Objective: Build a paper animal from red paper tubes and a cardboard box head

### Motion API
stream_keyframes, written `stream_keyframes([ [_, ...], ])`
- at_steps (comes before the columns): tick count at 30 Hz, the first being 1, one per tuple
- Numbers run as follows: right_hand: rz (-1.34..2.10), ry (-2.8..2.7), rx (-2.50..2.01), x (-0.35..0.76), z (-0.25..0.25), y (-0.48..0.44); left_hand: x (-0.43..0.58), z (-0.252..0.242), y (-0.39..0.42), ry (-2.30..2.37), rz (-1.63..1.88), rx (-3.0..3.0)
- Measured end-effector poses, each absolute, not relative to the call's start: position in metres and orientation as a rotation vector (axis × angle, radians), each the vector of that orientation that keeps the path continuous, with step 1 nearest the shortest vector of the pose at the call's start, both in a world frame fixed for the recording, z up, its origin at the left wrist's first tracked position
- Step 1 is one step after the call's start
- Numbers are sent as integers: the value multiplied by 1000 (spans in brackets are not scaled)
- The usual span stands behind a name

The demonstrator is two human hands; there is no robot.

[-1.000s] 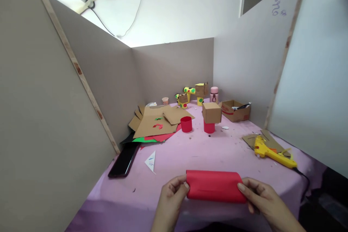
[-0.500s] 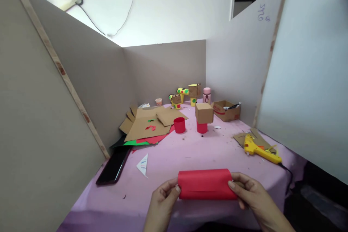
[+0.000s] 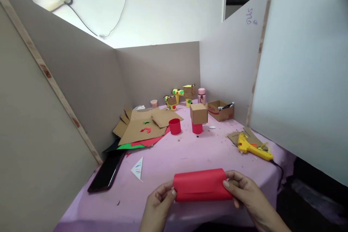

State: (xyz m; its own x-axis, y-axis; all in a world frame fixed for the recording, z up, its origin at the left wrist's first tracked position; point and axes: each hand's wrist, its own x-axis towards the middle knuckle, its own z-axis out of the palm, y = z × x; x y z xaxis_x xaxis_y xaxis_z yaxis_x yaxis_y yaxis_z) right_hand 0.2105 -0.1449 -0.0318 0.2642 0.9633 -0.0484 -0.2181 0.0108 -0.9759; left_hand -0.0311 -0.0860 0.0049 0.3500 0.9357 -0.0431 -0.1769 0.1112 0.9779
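Observation:
A piece of red paper (image 3: 201,185), curved over along its long side, is held just above the near edge of the table. My left hand (image 3: 159,203) pinches its left end between thumb and fingers. At the opposite end, my right hand (image 3: 246,192) grips it the same way, thumb on the front face. Beyond them stands a red paper ring (image 3: 174,127), and beside it a cardboard cube (image 3: 198,114) rests on a second red ring (image 3: 197,128).
A yellow glue gun (image 3: 254,148) lies on cardboard at the right. To the left are a phone (image 3: 106,172), a white paper triangle (image 3: 137,169) and stacked cardboard sheets (image 3: 138,127). Behind stand yellow spotted paper figures (image 3: 188,98), a pink bottle (image 3: 201,96) and an open box (image 3: 220,111).
The whole view has shifted slightly, so the scene sits a little further left. Both hands keep hold of the red paper, which is tilted slightly more, its right end higher.

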Motion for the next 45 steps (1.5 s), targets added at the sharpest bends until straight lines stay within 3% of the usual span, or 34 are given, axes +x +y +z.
stream_keyframes([
  [28, 1181, -880, -1186, 213, -16, -149, -37, 1, -85, 889, 873, 1132],
  [45, 1125, -830, -1201, 214, -30, -147, -28, 14, -98, 960, 1061, 1138],
])
